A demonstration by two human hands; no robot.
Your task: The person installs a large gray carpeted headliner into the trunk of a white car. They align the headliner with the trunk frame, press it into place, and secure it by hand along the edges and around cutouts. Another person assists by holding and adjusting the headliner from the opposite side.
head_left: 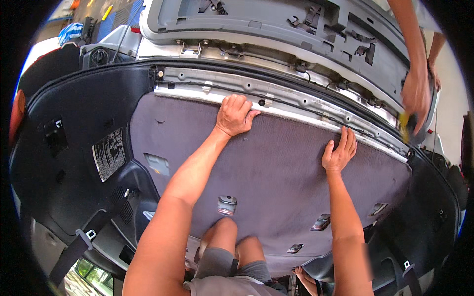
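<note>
A grey-purple carpet (281, 163) covers the cargo floor of a vehicle. My left hand (236, 116) is closed over its far edge, fingers curled at the pale strip and thumb pointing right. Farther right, my right hand (339, 154) lies on the carpet near the same edge, fingers stretched out and thumb apart. Just beyond the edge runs a bare metal sill (306, 102) with clips and holes. Several cutouts in the carpet show metal parts beneath, among them a bracket (227, 204).
Another person's hand (415, 101), blurred, holds a yellow-and-black tool (408, 127) at the sill's right end. A lowered tailgate (237, 19) extends beyond. Black side trim (74, 128) walls the left. Seat belts hang at both sides, one with a buckle tongue (90, 234).
</note>
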